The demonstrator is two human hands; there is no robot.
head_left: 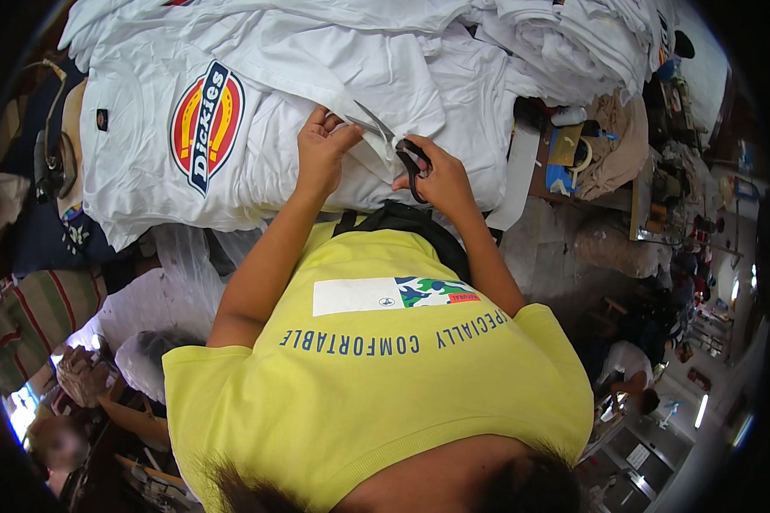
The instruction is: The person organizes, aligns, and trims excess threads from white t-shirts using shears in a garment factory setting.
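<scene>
A white T-shirt (274, 162) with a red, yellow and dark blue printed badge (207, 126) lies spread in front of me. My left hand (321, 154) pinches a fold of its white cloth between thumb and fingers. Black-handled scissors (413, 168) are in my right hand (441, 178), with fingers through the loops. Their metal blades are parted and point up and left, close to my left fingertips. White cloth lies at the blades; whether it sits between them I cannot tell.
Heaped white garments (565, 43) lie at the far right. Beside them are a tape roll (582, 157) and brown cloth (616, 141). What looks like an iron (53, 171) stands at the left edge. Other people are at lower left and far right.
</scene>
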